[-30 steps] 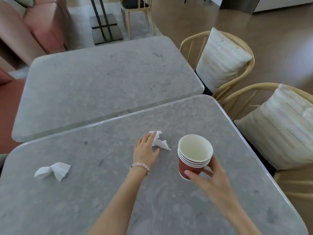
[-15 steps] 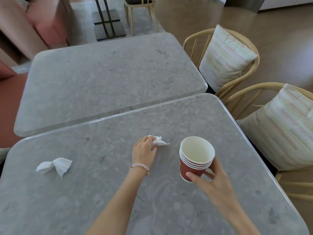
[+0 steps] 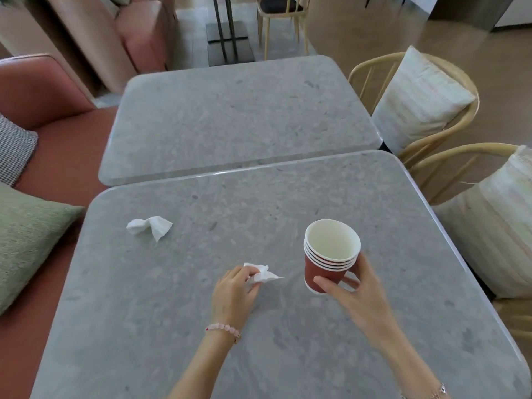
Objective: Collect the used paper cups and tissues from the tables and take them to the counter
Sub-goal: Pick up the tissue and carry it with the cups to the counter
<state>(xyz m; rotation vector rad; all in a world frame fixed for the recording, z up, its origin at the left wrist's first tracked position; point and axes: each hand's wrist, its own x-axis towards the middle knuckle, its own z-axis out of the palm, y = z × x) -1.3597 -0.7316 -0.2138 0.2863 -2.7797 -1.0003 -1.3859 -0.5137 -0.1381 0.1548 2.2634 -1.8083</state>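
My right hand [image 3: 352,286] grips a stack of several nested red paper cups [image 3: 328,262] with white insides, held tilted just above the near grey table [image 3: 288,355]. My left hand [image 3: 234,292], with a pink bead bracelet on the wrist, pinches a crumpled white tissue [image 3: 263,273] at the table's middle, left of the cups. A second crumpled white tissue [image 3: 149,226] lies loose on the same table, farther away to the left.
A second grey table [image 3: 239,116] butts against the far edge. Two wooden chairs with striped cushions [image 3: 417,102] [image 3: 495,226] stand along the right side. A red bench with a green pillow [image 3: 26,240] runs along the left.
My left hand closed on the tissue and drew it toward me across the table. The view swung left, so the bench and pillow came into sight. The cup stack stayed in my right hand.
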